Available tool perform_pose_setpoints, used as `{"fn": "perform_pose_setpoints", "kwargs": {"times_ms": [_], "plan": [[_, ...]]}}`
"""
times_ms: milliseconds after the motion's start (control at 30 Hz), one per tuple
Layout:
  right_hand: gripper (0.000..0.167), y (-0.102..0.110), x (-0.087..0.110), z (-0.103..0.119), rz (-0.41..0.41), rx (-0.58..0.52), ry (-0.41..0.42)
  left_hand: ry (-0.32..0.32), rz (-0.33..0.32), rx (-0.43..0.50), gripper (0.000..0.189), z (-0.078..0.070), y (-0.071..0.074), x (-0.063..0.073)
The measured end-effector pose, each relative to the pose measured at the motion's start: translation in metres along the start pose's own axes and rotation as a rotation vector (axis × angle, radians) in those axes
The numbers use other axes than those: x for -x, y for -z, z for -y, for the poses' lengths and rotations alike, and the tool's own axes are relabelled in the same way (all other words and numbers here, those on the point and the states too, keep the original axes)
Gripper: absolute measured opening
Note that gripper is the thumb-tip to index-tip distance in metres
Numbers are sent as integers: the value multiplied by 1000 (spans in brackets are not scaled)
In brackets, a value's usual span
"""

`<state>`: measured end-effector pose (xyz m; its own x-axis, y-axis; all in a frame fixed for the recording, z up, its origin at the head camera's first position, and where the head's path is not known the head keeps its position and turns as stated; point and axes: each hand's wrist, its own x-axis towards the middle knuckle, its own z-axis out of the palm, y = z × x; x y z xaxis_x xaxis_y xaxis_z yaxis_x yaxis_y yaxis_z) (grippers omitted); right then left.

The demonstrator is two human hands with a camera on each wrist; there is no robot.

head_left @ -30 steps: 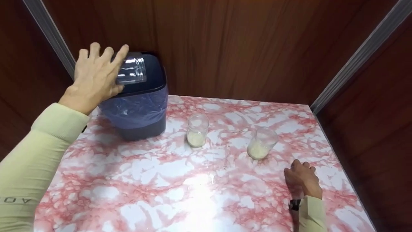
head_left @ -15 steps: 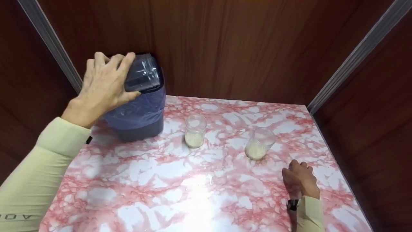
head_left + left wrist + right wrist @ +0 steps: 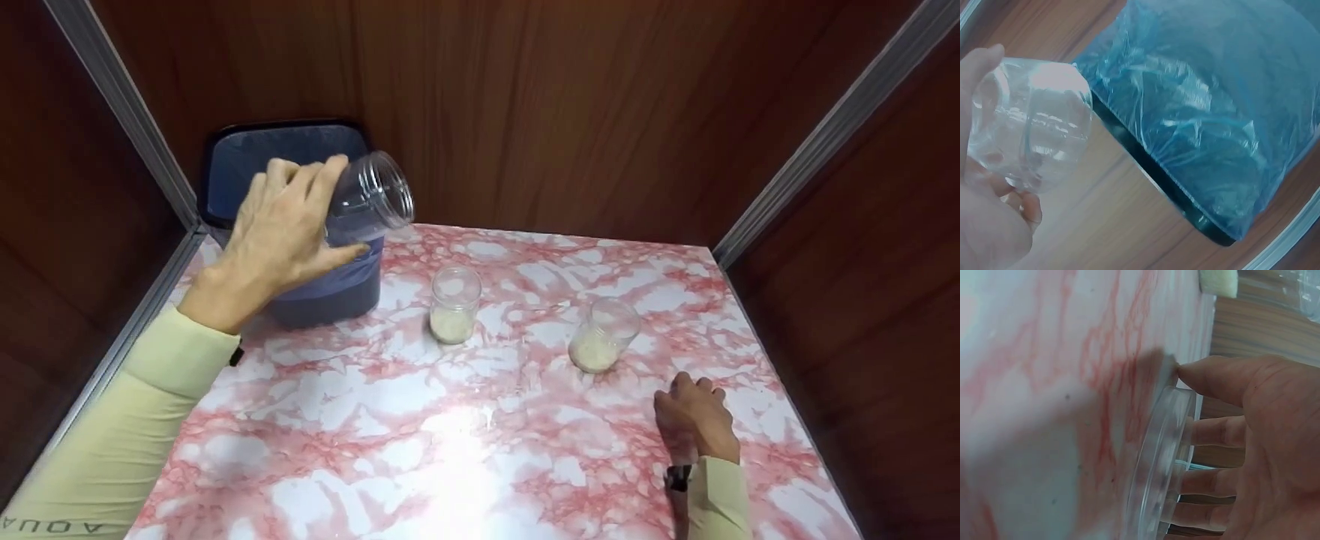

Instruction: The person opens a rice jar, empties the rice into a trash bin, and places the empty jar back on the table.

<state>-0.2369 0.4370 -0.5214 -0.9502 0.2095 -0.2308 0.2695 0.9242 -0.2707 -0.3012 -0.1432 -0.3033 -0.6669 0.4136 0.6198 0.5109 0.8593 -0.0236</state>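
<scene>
My left hand point(image 3: 281, 232) grips a clear jar point(image 3: 367, 195) near the bin's front right edge. The jar lies tilted on its side, its mouth facing right, and looks empty. In the left wrist view the jar point(image 3: 1033, 124) hangs beside the bin's bag-covered side. On the table at right, my right hand point(image 3: 697, 416) curls down over a clear round-rimmed plastic lid point(image 3: 1159, 461). The thumb point(image 3: 1213, 377) is at one side of it and the fingers at its far side; the head view hides the lid under the hand.
A dark bin point(image 3: 326, 300) with a bluish bag stands at the back left. Two clear jars with pale grains, one mid-table point(image 3: 454, 319) and another jar further right point(image 3: 600, 341), stand on the marbled table point(image 3: 360, 435). Brown wooden walls point(image 3: 487, 112) enclose it.
My left hand has moved the jar from over the bin to the right and nearer, turning its mouth more into view. The bin's opening is now uncovered. My right hand has stayed put.
</scene>
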Motion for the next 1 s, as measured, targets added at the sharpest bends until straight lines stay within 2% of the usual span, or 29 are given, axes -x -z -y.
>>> {"fn": "perform_pose_setpoints", "kwargs": {"times_ms": [233,433,533,667,833,900,1000], "plan": [[47,3,1,1,5,0,-2,-65,-27,89,98,-7,-12,11],[50,5,1,1,15,-6,-7,-75,12,183,97,-13,-26,25],[50,5,0,2,-7,0,0,-81,39,215,97,-17,-34,33],[51,6,0,4,-70,17,19,-58,106,292,96,-22,-45,45],[52,12,1,9,-122,24,58,15,211,372,99,-29,-59,61],[51,16,1,11,-143,18,79,35,237,390,99,-31,-65,68],[49,21,1,15,-189,2,109,46,243,414,98,-34,-76,79]]}}
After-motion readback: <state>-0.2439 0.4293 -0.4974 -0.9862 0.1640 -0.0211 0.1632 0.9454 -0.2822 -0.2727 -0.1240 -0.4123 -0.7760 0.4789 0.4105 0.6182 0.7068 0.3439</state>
